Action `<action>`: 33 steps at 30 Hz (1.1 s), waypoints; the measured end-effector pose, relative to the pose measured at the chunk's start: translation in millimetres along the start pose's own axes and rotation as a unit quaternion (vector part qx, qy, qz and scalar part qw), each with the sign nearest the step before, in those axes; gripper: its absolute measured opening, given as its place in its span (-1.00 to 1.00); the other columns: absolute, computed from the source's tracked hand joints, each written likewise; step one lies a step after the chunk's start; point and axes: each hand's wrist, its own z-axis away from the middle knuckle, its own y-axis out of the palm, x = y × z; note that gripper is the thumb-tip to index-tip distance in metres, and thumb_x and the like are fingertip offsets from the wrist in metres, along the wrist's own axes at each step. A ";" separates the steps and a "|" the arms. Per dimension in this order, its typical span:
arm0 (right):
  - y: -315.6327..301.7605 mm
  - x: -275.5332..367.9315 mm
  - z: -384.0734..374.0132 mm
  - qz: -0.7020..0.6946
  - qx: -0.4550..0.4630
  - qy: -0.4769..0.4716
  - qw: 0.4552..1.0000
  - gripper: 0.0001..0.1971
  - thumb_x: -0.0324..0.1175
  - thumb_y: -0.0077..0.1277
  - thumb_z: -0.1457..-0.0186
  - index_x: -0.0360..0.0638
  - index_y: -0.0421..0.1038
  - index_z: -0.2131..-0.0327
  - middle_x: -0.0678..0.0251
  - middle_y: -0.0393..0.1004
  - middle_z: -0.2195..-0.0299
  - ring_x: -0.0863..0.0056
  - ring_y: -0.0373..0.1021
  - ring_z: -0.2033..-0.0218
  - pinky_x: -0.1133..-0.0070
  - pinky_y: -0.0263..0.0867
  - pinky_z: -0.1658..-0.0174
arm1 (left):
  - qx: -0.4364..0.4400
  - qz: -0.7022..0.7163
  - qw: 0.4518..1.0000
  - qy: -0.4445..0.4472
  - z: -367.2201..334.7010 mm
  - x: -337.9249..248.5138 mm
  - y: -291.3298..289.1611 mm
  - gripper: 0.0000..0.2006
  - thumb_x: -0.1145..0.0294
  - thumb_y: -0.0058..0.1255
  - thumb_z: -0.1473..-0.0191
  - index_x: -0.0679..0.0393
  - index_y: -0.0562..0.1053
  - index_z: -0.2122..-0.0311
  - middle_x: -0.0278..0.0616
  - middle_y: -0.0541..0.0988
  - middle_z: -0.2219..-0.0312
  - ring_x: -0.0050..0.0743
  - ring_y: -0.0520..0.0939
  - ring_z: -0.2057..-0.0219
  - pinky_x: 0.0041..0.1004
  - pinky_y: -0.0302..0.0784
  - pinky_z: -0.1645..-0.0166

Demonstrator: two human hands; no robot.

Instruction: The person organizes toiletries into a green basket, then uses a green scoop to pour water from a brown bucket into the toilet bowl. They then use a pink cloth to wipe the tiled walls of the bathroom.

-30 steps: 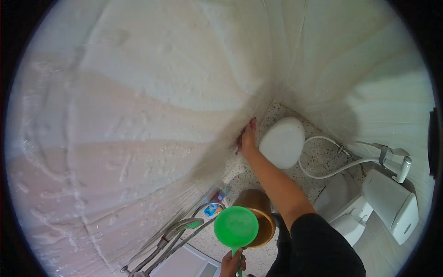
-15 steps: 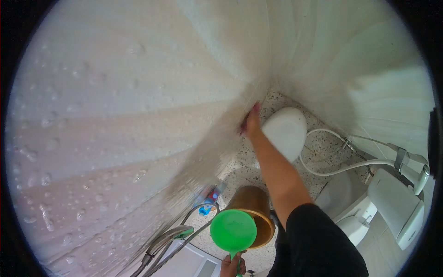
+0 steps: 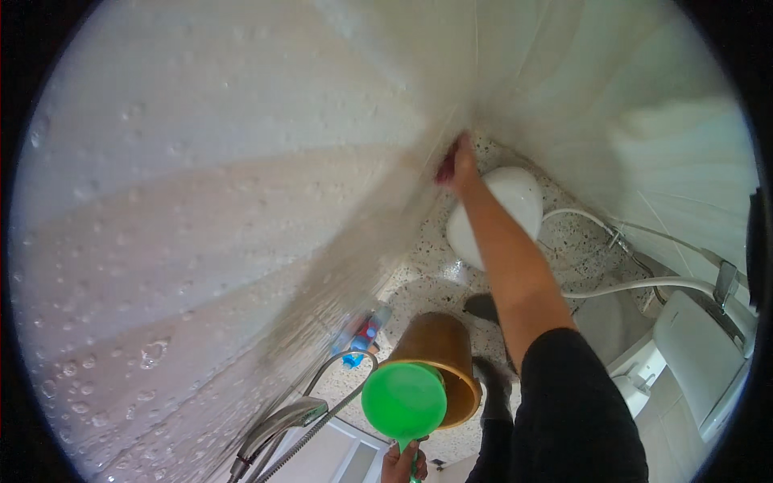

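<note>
At the lower edge, my left hand [image 3: 403, 462] grips the handle of a green water dipper [image 3: 404, 400]. The dipper's bowl overlaps the rim of a brown bucket [image 3: 433, 340]. My right arm stretches far forward, and my right hand [image 3: 462, 167] is pressed to the left wall low down by the corner. Its fingers close on a dark red scrubbing pad [image 3: 448, 165], which is blurred and partly hidden, so its exact kind is unclear. Right beside that hand stands a smooth white rounded object [image 3: 509, 201], partly behind my forearm.
Wet drops and foam cover the left wall [image 3: 161, 241]. A shower head [image 3: 278, 423] with a metal hose is at lower left, near several bottles [image 3: 361, 338]. A white hose [image 3: 636, 283] and a white toilet [image 3: 700, 354] are at right. My boot [image 3: 495, 386] stands beside the bucket on speckled floor.
My right hand has slid forward along the wall's foot toward the corner, with the red pad. My left hand still holds the dipper over the bucket's rim. The view has shifted slightly.
</note>
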 end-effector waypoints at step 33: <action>37.8 -122.0 179.3 0.048 0.070 -0.119 0.989 -0.26 -0.65 -0.34 -0.11 0.17 -0.26 -0.32 0.42 0.33 0.34 0.59 0.23 0.51 0.61 0.27 0.48 | 0.023 0.092 0.995 -0.035 28.6 22.5 2.5 -0.66 0.19 -0.15 -0.23 0.29 0.37 0.10 -0.33 0.28 0.72 -0.58 0.25 0.79 -0.51 0.19 0.68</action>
